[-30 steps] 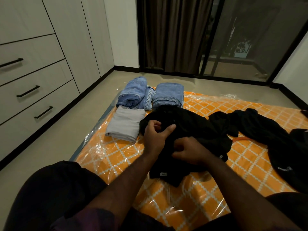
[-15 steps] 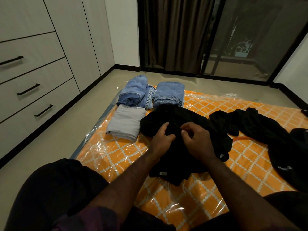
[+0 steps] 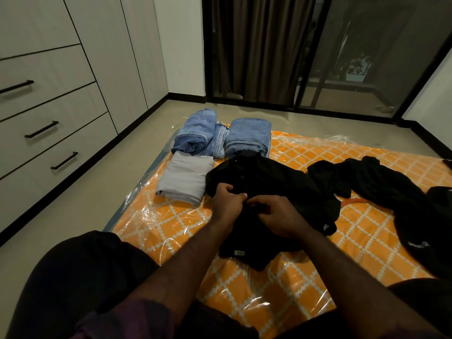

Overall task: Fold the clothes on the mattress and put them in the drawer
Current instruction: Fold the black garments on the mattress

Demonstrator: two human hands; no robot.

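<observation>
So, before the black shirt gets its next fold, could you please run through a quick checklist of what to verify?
1. Both hands on the shirt: left hand and right hand pinch the black shirt at its front. Ok.
2. Shirt lying flat: bunched and rumpled on the mattress. Not ok.
3. Buttons fastened: too dark to see. Cannot tell.
4. Folded pile out of the way: grey folded garment and folded jeans sit beside and beyond the shirt. Ok.
5. Drawers open to receive clothes: all shut. Not ok.
6. Other black clothes folded: loose. Not ok.
</observation>
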